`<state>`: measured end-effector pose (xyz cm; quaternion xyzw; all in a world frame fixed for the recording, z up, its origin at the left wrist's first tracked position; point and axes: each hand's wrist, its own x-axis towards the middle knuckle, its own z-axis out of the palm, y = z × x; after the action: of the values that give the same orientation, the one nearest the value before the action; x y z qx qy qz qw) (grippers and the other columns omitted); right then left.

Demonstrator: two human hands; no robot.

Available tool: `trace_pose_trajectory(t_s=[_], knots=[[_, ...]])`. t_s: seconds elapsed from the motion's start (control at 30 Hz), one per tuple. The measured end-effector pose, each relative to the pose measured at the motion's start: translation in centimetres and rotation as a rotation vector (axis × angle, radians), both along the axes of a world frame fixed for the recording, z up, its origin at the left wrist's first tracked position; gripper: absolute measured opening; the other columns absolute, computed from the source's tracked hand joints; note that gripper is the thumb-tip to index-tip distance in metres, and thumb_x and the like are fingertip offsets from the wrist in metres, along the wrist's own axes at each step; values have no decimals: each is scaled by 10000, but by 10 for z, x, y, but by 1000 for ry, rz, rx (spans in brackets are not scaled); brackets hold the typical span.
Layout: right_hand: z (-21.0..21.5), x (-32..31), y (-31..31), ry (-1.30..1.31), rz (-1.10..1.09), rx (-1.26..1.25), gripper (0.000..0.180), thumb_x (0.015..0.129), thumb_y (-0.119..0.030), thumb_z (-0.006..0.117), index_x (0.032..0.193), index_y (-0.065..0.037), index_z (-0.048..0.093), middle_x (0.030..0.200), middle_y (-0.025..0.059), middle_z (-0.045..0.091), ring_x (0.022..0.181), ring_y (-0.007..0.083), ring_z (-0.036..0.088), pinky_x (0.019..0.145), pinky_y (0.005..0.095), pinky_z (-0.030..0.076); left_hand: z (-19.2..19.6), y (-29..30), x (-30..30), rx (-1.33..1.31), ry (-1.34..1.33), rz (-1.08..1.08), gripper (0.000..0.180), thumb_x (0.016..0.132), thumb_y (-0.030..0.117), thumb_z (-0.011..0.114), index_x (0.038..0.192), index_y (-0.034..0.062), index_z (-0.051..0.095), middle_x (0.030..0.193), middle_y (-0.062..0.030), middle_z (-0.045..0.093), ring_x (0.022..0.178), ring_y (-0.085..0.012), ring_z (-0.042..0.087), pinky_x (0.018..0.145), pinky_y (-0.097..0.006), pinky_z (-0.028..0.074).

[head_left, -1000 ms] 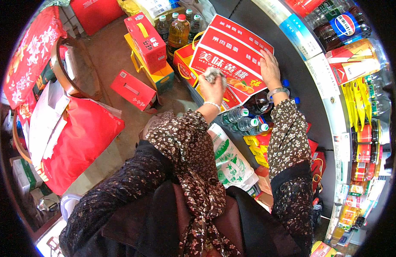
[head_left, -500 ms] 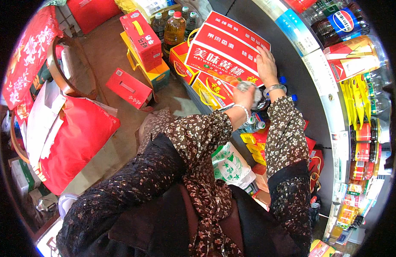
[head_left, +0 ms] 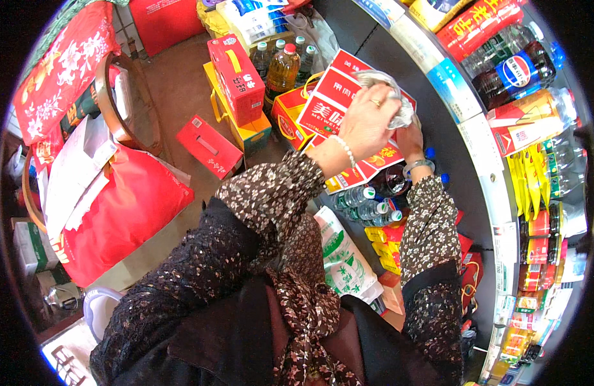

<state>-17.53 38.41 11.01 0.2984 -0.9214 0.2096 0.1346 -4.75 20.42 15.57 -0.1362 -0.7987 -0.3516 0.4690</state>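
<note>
My left hand (head_left: 367, 122), wearing a ring and a beaded bracelet, is closed on a crumpled white cloth (head_left: 377, 78). The cloth lies against the upper right part of a red and white carton (head_left: 343, 82). My right hand (head_left: 411, 140), with a bangle at the wrist, is at the carton's right edge and holds it there. Some of its fingers are hidden behind the cloth and my left hand. The carton's lower end bears red and yellow printing, partly covered by my left hand and wrist.
Bottled water (head_left: 364, 204) and a white-green bag (head_left: 348, 254) lie nearer me. A red gift box (head_left: 236, 80), oil bottle (head_left: 282, 72) and another red box (head_left: 209, 145) stand left. A counter edge (head_left: 480, 138) curves along the right, beside shelved drinks. A red bag (head_left: 126, 212) is far left.
My left hand has moved the cloth up from the carton's lower end to its upper right. My right hand has slid down from the carton's face to its right edge. The view has shifted slightly.
</note>
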Motion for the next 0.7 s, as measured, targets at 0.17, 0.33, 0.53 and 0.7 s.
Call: trace_pose_trajectory(t_s=[0.17,0.33,0.53,0.7], knots=[[7,10,0,119,-55,56,473,826,-144,567,1289,-98,488,1360,164,443,1262,339,400,1062,401,317,-7,-8,-11,-379,-314,1,291,807,301,613,1003,85,614,1126,-125,580,1119,-302,514,967,-461,366],[17,19,-6,57,-121,90,388,886,-108,485,1274,-96,503,1366,167,433,1280,331,373,1061,400,311,-5,-28,-22,-483,-405,39,251,737,173,607,978,107,635,1095,-113,606,1069,-294,551,963,-457,369],[18,23,-9,14,-134,26,366,929,-204,441,1273,-97,501,1368,188,426,1280,351,365,1069,407,299,0,-79,-28,-532,-381,177,218,714,142,617,926,133,667,1049,-97,634,1045,-263,568,961,-450,367],[19,24,-10,31,-124,-1,366,925,-209,444,1268,-97,503,1360,196,431,1279,354,366,1066,414,305,-6,-115,-38,-393,-359,207,277,714,195,669,982,124,656,1014,-115,631,992,-297,577,915,-456,381]])
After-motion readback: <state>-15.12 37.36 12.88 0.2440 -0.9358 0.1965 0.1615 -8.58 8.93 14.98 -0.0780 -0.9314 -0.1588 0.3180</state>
